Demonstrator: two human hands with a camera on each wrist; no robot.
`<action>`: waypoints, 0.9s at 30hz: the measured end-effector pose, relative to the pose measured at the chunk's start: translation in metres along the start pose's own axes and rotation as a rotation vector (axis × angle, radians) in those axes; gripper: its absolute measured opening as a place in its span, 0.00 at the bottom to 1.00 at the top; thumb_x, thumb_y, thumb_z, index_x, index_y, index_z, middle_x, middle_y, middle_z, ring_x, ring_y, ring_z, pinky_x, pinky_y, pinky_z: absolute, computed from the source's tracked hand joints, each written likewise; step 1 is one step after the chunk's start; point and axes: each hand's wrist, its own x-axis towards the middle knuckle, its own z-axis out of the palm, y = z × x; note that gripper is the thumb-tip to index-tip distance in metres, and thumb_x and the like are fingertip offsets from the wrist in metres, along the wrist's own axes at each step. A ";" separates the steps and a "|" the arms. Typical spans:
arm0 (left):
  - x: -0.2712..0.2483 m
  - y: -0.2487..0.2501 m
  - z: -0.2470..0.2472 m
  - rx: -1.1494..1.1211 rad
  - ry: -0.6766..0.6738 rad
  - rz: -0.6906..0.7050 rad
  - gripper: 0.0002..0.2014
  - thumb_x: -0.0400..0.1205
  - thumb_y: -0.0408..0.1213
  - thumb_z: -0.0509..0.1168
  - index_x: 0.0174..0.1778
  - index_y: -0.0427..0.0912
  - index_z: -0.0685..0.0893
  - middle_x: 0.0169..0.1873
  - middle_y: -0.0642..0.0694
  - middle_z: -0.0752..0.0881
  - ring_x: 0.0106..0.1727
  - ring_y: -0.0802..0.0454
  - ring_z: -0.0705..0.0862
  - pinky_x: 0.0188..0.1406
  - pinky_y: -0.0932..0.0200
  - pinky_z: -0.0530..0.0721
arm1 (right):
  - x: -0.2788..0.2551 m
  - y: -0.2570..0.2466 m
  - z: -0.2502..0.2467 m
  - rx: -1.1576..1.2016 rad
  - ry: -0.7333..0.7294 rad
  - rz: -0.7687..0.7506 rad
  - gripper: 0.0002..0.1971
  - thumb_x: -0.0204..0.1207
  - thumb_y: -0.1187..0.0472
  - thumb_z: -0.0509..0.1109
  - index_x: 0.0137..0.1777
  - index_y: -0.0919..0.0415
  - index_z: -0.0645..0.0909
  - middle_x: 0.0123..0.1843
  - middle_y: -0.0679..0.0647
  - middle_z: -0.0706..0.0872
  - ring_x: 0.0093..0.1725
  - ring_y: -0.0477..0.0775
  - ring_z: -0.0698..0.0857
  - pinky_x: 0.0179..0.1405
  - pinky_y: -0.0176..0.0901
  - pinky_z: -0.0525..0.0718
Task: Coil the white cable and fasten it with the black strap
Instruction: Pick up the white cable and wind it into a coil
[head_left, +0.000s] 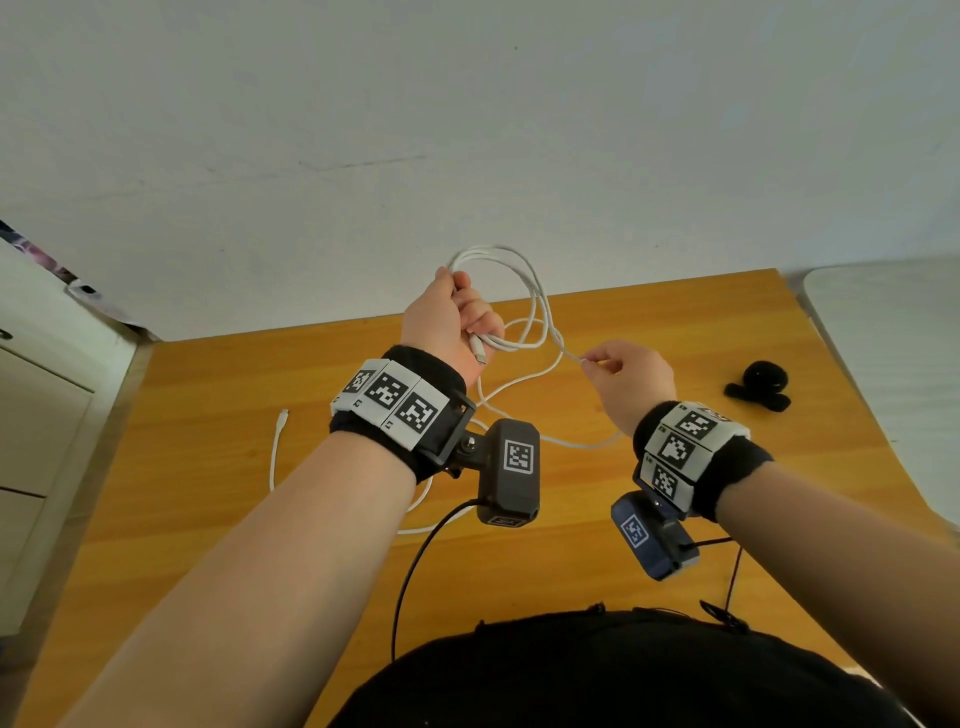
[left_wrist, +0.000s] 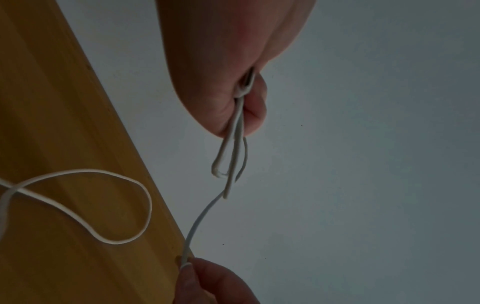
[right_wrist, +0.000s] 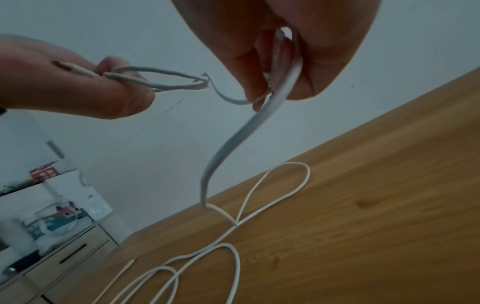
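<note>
The white cable (head_left: 535, 296) is partly wound into loops above the wooden table (head_left: 675, 493). My left hand (head_left: 457, 322) grips those loops, with one plug end poking out below the fist. My right hand (head_left: 618, 379) pinches a stretch of the cable (right_wrist: 244, 135) just right of the coil. The rest of the cable (right_wrist: 275, 197) trails in loose loops on the table, and its other plug (head_left: 282, 415) lies at the left. In the left wrist view the loops (left_wrist: 233, 156) hang from my fist. The black strap (head_left: 759, 387) lies curled on the table at the right.
A white wall runs behind the table's far edge. A pale cabinet with drawers (head_left: 31, 441) stands to the left. A white surface (head_left: 893, 332) adjoins the table on the right. Black wrist-camera leads (head_left: 421, 561) hang near my body.
</note>
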 end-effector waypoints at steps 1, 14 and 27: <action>0.000 0.001 0.000 0.004 0.002 0.005 0.22 0.87 0.48 0.51 0.30 0.42 0.74 0.15 0.53 0.64 0.12 0.59 0.61 0.13 0.68 0.60 | 0.001 0.001 -0.001 -0.014 -0.023 0.013 0.09 0.80 0.60 0.64 0.55 0.58 0.84 0.38 0.54 0.81 0.42 0.63 0.86 0.39 0.48 0.83; 0.004 0.014 -0.007 -0.033 0.056 0.116 0.20 0.87 0.46 0.52 0.31 0.42 0.73 0.14 0.53 0.64 0.12 0.59 0.61 0.12 0.67 0.60 | -0.009 0.015 0.001 0.919 -0.363 0.455 0.09 0.83 0.63 0.59 0.44 0.66 0.76 0.42 0.63 0.85 0.49 0.60 0.86 0.64 0.55 0.79; 0.006 0.012 -0.010 -0.055 0.006 0.125 0.19 0.87 0.45 0.51 0.32 0.42 0.73 0.14 0.53 0.64 0.12 0.59 0.62 0.13 0.67 0.61 | -0.002 0.005 0.005 0.137 0.011 0.065 0.17 0.84 0.61 0.57 0.70 0.60 0.78 0.38 0.53 0.81 0.32 0.52 0.78 0.40 0.51 0.86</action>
